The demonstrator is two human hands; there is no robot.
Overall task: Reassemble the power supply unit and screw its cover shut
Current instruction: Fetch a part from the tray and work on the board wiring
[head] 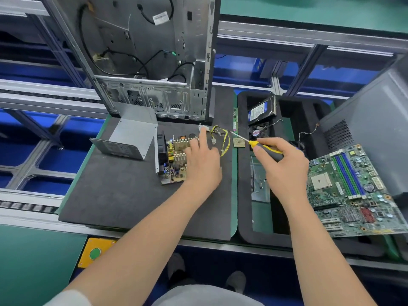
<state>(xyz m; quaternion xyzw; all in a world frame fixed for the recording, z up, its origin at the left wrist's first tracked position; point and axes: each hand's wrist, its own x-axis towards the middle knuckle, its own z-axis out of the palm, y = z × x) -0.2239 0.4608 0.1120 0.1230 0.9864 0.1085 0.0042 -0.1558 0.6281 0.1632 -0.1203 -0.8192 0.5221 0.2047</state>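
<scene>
The opened power supply base (172, 160) lies on the dark foam mat (114, 195), its circuit board, heat sinks and black fan exposed. Its grey metal cover (130, 138) stands apart to the left. Yellow and black wires (223, 138) trail off the board to the right. My left hand (203, 160) rests on the right side of the board with straight fingers, the index pointing toward a white connector. My right hand (284, 160) grips a yellow and black screwdriver (262, 147), its shaft pointing up-left over the wires.
An empty computer case (154, 62) stands upright behind the mat. A small CPU chip (239, 142) lies by the mat's right edge. The black tray (245, 217) on the right holds a hard drive (261, 110), a cooler fan and a motherboard (353, 191). A grey panel leans far right.
</scene>
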